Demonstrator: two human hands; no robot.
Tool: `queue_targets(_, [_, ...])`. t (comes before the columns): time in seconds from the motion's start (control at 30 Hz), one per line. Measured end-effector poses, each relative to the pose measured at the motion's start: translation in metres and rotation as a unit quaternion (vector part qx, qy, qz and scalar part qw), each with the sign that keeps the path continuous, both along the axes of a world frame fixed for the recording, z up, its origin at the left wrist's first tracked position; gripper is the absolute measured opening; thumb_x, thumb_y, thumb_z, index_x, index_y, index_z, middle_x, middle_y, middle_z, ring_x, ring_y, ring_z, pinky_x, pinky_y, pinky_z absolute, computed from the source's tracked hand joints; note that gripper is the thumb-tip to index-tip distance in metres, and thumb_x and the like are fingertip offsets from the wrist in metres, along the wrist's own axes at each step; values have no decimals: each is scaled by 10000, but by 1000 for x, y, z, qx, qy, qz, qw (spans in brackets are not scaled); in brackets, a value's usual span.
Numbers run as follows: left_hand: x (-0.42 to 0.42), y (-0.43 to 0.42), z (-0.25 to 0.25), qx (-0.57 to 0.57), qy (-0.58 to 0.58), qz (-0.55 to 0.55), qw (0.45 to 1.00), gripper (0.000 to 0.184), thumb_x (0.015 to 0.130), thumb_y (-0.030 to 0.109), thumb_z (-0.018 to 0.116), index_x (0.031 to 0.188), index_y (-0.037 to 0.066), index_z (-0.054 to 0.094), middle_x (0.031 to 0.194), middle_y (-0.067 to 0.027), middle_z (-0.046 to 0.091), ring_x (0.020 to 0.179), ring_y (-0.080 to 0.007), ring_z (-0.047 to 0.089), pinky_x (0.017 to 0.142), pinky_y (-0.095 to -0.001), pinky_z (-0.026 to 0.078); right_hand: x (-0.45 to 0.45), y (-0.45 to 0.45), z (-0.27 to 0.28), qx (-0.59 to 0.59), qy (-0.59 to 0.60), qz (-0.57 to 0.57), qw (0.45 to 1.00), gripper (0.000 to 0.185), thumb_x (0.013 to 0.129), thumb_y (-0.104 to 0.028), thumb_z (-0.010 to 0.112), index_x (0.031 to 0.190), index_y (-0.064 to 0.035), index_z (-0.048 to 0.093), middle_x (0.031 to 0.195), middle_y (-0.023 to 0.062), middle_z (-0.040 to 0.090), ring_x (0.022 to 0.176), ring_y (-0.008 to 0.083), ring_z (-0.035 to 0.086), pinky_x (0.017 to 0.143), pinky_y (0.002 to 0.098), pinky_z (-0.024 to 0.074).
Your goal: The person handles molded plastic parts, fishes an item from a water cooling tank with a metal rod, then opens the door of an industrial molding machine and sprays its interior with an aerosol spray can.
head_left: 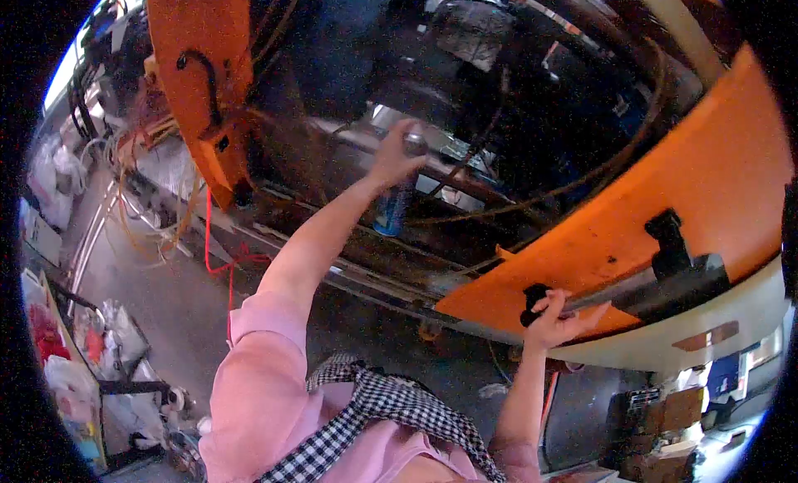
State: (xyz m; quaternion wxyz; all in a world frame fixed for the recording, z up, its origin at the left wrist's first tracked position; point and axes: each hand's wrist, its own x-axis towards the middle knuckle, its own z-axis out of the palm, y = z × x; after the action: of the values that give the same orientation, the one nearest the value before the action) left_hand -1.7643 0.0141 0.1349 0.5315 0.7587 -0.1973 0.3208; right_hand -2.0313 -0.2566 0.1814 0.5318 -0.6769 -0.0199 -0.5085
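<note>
My left hand (pixel 397 157) is closed around the top of an upright spray can (pixel 393 204) with a blue lower body, at the dark open machine bay. Lower right, my right hand (pixel 565 318) is raised with its fingers apart, beside a black fitting (pixel 534 305) at the lower edge of an orange panel (pixel 598 267). Nothing shows within its fingers. A black handle-like part (pixel 673 279) is mounted farther right on that panel.
Another orange panel (pixel 199 76) stands at the upper left. A red cord (pixel 230 271) hangs left of my left arm. Brown hoses and cables cross the bay. Plastic bags (pixel 75 391) lie at the lower left, cardboard boxes (pixel 682 408) at the lower right.
</note>
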Motion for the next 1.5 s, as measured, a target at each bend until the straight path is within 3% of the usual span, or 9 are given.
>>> queue_targets(0.43, [54, -6, -15, -39, 86, -72, 993, 746, 627, 234, 736, 1284, 111, 405, 1224, -197, 520, 1120, -361, 511, 939, -405, 412, 1, 19, 20, -28, -17, -102, 994, 705, 884, -10, 487, 1439, -114, 64, 683, 124, 506, 475, 153, 438, 467, 264, 405])
queue_targets(0.53, [64, -11, -22, -53, 48, -29, 997, 872, 589, 240, 782, 1336, 97, 357, 1185, -197, 552, 1103, -327, 542, 940, -372, 422, 1, 15, 17, -86, -15, -137, 987, 693, 890, -12, 473, 1437, -123, 61, 702, 124, 508, 479, 151, 436, 479, 266, 409])
queue_targets(0.6, [65, -11, -17, -44, 155, -29, 986, 896, 590, 231, 775, 1358, 90, 335, 1173, -191, 560, 1093, -310, 548, 940, -364, 423, 2, 8, 15, -84, -22, -122, 989, 693, 894, -23, 473, 1435, -125, 51, 702, 115, 501, 495, 153, 445, 481, 268, 413])
queue_targets(0.93, [68, -1, -26, -68, 93, -102, 988, 883, 607, 215, 767, 1359, 81, 325, 1202, -174, 545, 1100, -303, 535, 958, -361, 406, 7, 18, 16, -43, -14, -135, 990, 679, 902, -15, 459, 1430, -125, 47, 686, 121, 515, 502, 154, 448, 475, 253, 412])
queue_targets(1.0, [56, 0, -25, -35, 119, -109, 986, 858, 620, 275, 746, 1349, 74, 341, 1232, -246, 510, 1141, -356, 506, 952, -399, 407, 7, 13, 11, -52, -17, -132, 990, 681, 900, -7, 466, 1429, -128, 54, 687, 120, 519, 501, 148, 449, 484, 258, 418])
queue_targets(1.17, [20, -8, -10, 124, 43, -37, 991, 750, 664, 212, 752, 1315, 171, 382, 1208, -228, 433, 1012, -436, 514, 857, -457, 456, 6, 6, 3, -37, -23, -143, 989, 689, 897, -6, 479, 1429, -134, 60, 693, 123, 531, 488, 139, 445, 499, 258, 424])
queue_targets(1.3, [-15, -5, 9, 264, 0, 0, 965, 791, 651, 208, 778, 1333, 238, 376, 1204, -262, 421, 951, -427, 553, 758, -475, 504, -2, -1, 1, -29, -13, -127, 991, 683, 908, -22, 478, 1438, -135, 62, 723, 125, 543, 481, 135, 449, 489, 264, 429])
queue_targets(1.43, [-57, -3, 46, 299, -18, 15, 954, 791, 656, 202, 772, 1342, 250, 382, 1203, -260, 421, 936, -433, 556, 734, -466, 513, -6, -16, -13, -2, 0, -73, 997, 757, 850, 37, 531, 1424, -80, 50, 966, 170, 536, 546, 157, 530, 442, 248, 473])
queue_targets(1.5, [-88, -5, 71, 284, -34, 75, 955, 668, 666, 140, 741, 1269, 207, 461, 1175, -243, 435, 976, -418, 528, 748, -457, 484, -5, -15, -19, 8, -17, -49, 999, 713, 844, 52, 506, 1412, -68, 93, 904, 153, 549, 544, 150, 538, 448, 255, 477])
